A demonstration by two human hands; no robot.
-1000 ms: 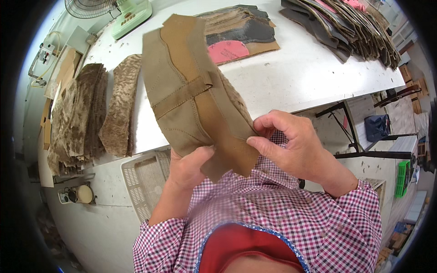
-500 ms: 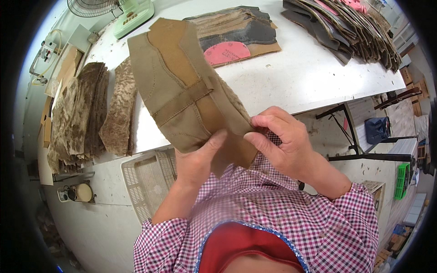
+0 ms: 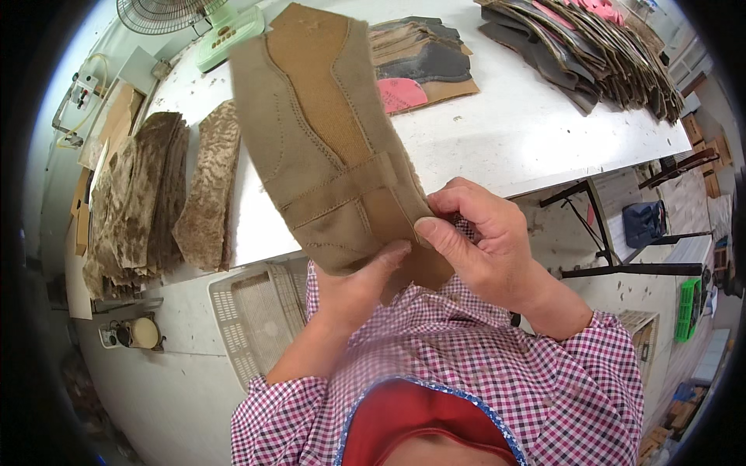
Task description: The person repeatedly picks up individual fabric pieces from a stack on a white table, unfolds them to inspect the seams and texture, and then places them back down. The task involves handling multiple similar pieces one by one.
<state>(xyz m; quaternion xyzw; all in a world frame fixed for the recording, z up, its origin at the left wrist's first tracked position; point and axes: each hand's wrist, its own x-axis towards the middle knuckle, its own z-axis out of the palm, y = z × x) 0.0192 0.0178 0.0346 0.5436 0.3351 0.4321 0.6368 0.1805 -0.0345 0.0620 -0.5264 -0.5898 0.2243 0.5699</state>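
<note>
A stitched brown leather boot upper (image 3: 260, 132), with a tan middle strip and a cross strap, is held up in front of me, tilted over the table edge. My left hand (image 3: 353, 291) grips its lower end from below, thumb on the front and the other fingers hidden behind it. At its lower right edge, my right hand (image 3: 482, 237) pinches the material between thumb and fingers. A fuzzy lining shows along that edge.
Furry brown pieces (image 3: 136, 202) are stacked at the left of the white table (image 3: 497, 147), with another furry piece (image 3: 208, 186) beside them. Dark cut pieces (image 3: 423, 54) and a pink template (image 3: 402, 95) lie behind. A large stack (image 3: 583, 58) stands far right; a plastic crate (image 3: 249, 318) is below.
The boot upper has risen and come closer, facing me more fully. My left hand has shifted slightly right and down with it; my right hand keeps its pinch at the edge.
</note>
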